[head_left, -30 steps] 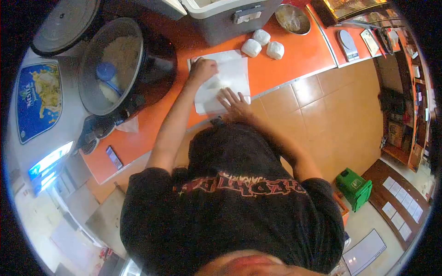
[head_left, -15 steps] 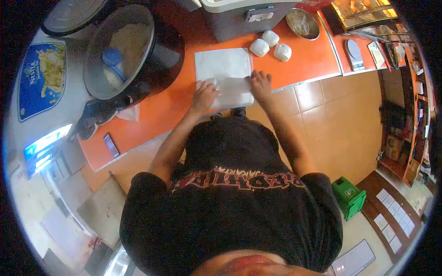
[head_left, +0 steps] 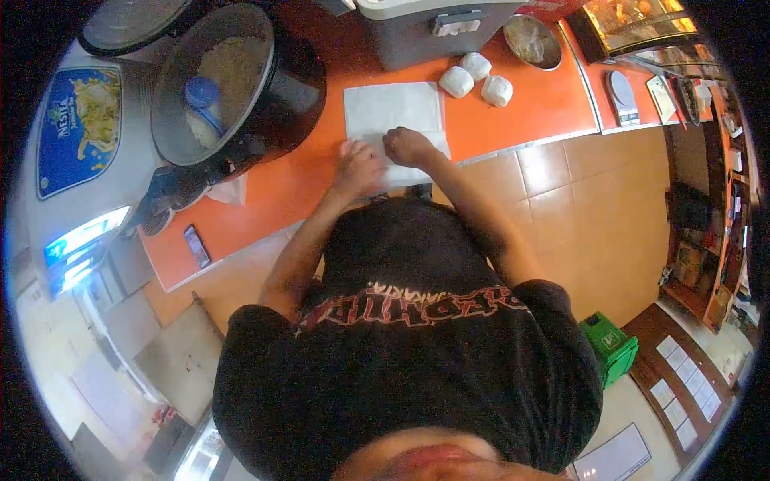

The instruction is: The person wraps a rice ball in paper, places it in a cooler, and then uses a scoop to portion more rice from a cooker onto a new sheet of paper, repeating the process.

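Note:
White sheets of wrapping paper lie flat on the orange counter in front of me. Over their left part is my left hand, smeared by motion, so its grip does not show. My right hand rests on the middle of the paper with its fingers curled closed; whatever may be between them is hidden. Just beyond the paper, to the right, sit three white wrapped bundles, touching or close together.
At the left stands a large dark pot of rice with a blue-handled scoop. A grey cooler box is behind the paper. Further right are a metal bowl and a scale. A phone lies near the counter's front edge.
My right hand has moved left from the paper's right edge to its middle, and its fingers have curled in. The left hand has shifted only slightly and is now blurred.

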{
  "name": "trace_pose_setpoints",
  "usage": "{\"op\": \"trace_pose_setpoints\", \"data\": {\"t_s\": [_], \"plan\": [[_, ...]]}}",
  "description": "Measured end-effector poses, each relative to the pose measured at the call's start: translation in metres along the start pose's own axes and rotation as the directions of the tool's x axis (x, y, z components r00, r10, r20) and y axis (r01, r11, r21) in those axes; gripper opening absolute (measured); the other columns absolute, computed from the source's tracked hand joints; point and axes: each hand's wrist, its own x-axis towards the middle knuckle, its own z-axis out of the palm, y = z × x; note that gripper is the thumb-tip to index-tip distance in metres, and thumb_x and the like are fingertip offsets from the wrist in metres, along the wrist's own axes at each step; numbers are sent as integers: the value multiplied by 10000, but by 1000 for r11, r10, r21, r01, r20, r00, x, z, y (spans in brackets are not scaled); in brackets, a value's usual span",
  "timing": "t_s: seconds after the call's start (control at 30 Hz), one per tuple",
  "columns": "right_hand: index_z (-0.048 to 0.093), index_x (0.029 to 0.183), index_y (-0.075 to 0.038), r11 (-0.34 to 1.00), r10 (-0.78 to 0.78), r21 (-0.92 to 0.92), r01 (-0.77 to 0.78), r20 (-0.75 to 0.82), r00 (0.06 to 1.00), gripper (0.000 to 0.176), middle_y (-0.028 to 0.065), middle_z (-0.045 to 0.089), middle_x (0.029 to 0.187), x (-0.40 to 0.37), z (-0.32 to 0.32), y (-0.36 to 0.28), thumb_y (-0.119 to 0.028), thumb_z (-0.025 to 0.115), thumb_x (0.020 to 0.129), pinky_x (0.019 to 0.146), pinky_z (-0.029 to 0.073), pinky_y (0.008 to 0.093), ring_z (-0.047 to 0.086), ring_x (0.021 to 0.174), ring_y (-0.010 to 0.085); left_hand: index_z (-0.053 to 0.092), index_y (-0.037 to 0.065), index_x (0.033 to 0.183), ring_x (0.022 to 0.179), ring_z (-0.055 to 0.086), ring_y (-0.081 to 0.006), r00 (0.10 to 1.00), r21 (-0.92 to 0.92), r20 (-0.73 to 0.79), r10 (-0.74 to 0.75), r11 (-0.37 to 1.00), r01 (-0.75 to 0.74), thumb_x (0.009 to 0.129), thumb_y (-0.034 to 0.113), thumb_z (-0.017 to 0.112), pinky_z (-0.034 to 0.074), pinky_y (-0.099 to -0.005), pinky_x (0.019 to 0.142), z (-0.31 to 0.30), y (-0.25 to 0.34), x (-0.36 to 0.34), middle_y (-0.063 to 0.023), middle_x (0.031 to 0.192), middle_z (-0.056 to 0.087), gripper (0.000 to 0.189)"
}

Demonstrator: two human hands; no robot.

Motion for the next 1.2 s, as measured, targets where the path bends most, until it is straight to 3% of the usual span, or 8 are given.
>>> {"op": "trace_pose_setpoints", "data": {"t_s": [0.1,0.17,0.23,0.3,0.5,0.6,0.7,1.2], "plan": [[624,896,-21,999,-22,-36,19,-71,997,174,195,646,907,-5,12,9,-177,546,882,829,524,459,627,875,370,741,106,948,1014,615,-319,777,-470,-60,-627,704,532,848,370,672,442,-533,945,57,-49,-39,-71,1017,685,291],[623,897,-13,999,-37,-35,34,-72,997,176,192,647,903,-10,6,5,-168,540,883,827,526,465,628,872,374,730,66,987,963,653,-334,468,-261,194,-862,414,872,859,388,672,482,-500,894,29,-52,-12,-112,1032,707,352],[617,890,-6,998,-51,-46,46,-110,993,174,184,643,899,-12,10,3,-163,543,878,819,524,465,627,857,368,719,48,1033,932,684,-337,260,-346,407,-876,115,931,864,403,670,512,-468,848,44,-74,-3,-144,1029,722,396],[616,885,-2,993,-96,-81,85,-139,986,173,177,640,900,-12,15,3,-161,549,871,816,521,462,624,855,357,710,51,1083,921,708,-327,358,-676,605,-711,-220,703,863,414,665,533,-436,808,119,-108,-23,-170,1010,731,427],[627,888,-1,967,-198,-168,190,-28,980,164,153,638,924,-16,9,1,-150,573,846,839,507,443,608,920,321,701,93,967,760,686,-337,277,-189,-24,-961,276,942,832,283,689,526,-470,671,70,-76,8,-137,863,720,234],[633,898,1,988,-104,-124,95,-69,992,165,143,637,936,-21,18,4,-151,590,850,871,503,444,605,960,318,674,100,950,855,658,-314,762,-325,-108,-639,747,580,836,298,706,497,-482,772,31,-23,16,-92,885,701,231],[642,933,-9,998,-59,24,64,-189,980,172,142,635,958,-34,41,20,-167,631,867,895,505,449,605,985,325,668,116,1048,1073,588,-271,962,44,-64,-267,962,270,853,364,699,418,-494,911,26,5,3,-61,1026,680,316],[716,1001,-76,911,276,374,-171,-249,928,216,142,697,824,-76,28,37,-171,746,809,743,563,435,693,775,351,762,202,1014,1107,542,-214,955,11,2,-296,955,296,828,255,699,340,-486,938,57,-13,-22,25,1040,696,203]]}}
